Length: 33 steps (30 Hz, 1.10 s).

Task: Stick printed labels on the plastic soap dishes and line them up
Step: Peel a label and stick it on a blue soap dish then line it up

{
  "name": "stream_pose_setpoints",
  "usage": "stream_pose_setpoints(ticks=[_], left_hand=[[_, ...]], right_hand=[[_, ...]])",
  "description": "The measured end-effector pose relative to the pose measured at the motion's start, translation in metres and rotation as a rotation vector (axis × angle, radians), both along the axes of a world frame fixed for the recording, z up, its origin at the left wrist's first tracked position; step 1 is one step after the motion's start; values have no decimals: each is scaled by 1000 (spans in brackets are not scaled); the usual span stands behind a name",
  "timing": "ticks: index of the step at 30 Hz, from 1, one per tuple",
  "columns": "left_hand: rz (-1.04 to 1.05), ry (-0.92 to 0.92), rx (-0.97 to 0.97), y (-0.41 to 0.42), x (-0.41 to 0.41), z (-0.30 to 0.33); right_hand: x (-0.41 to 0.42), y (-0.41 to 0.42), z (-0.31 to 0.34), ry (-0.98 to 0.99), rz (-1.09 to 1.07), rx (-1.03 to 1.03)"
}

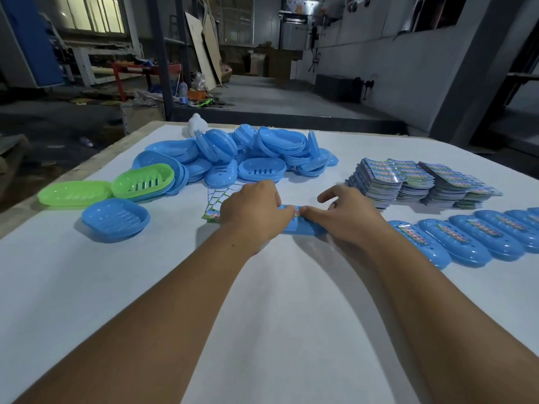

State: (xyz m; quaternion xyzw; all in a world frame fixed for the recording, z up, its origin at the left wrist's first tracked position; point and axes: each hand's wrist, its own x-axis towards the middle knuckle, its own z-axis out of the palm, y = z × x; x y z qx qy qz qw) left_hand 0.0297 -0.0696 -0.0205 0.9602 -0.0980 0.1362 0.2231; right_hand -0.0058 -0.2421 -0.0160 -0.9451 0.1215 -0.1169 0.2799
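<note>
A blue dish [303, 225] is steadied mid-table by the left hand [250, 212] and right hand [347, 212], thumbs pressed together on a label [297, 214] to seat it, fingers curled round the dish's ends. Labelled dishes [466, 237] are lined up toward the right edge, label stacks [420, 182] kept behind them, unlabelled dishes [248, 153] heaped toward the far edge. Bare table [262, 316] is left along the near edge for sliding the dish rightward.

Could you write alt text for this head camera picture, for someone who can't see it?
Two bare hands, left hand and right hand, press a printed label onto a blue soap dish on a white table. Labelled dishes line the right; unlabelled dishes and label stacks lie behind.
</note>
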Motion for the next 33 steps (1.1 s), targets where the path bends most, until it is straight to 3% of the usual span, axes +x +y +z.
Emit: stream_pose_setpoints(ticks=[3,6,13,19,25,33], left_hand=[[17,38,-169,4,2,-3],[46,6,-266,9,5,-1],[41,-72,-256,11,7,-4],[25,-66,-267,11,10,-8],[7,-68,-278,10,11,-9],[-2,-67,-259,11,9,-8]], right_hand=[[1,1,1,-138,68,149],[-1,6,4,-224,158,141],[-13,19,5,-22,453,-54],[-22,-1,25,159,275,-362],[-39,-30,42,360,93,-399],[-42,-47,49,365,37,-350]])
